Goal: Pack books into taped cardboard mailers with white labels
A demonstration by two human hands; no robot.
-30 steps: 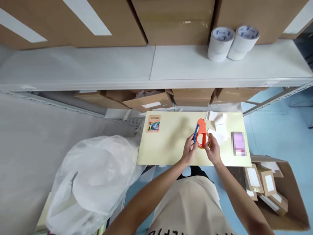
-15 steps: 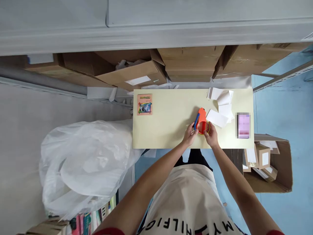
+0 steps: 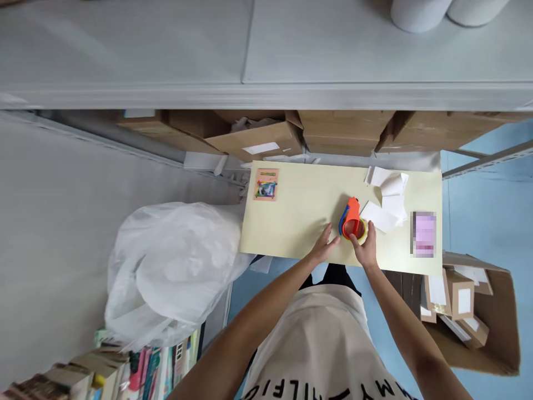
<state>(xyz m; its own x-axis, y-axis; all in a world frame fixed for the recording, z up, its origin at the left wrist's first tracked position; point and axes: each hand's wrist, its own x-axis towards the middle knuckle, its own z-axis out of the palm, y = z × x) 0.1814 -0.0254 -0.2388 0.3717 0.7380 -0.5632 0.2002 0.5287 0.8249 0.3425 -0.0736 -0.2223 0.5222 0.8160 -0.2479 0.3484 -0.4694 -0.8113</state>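
An orange and blue tape dispenser (image 3: 353,210) with a yellowish tape roll stands over the near part of the pale table (image 3: 300,222), just left of some white papers (image 3: 380,216). My right hand (image 3: 366,249) is at its near right side, thumb and fingers around the edge of the roll. To the left, my left hand (image 3: 323,246) has its fingers spread, holds nothing and is a small gap away from the dispenser. A small pink booklet (image 3: 266,185) with a picture on its cover lies at the table's far left corner.
A blurred-out pink item (image 3: 423,234) lies at the right of the table. Below right is an open carton (image 3: 502,328) with small boxes. A big white plastic bag (image 3: 175,272) and rows of books (image 3: 154,369) are at left. Cardboard boxes (image 3: 345,130) fill the shelf behind.
My left hand has let go of the tape dispenser and opened beside it. My right hand stays at the roll. The view has shifted, showing white cylinders at the top.
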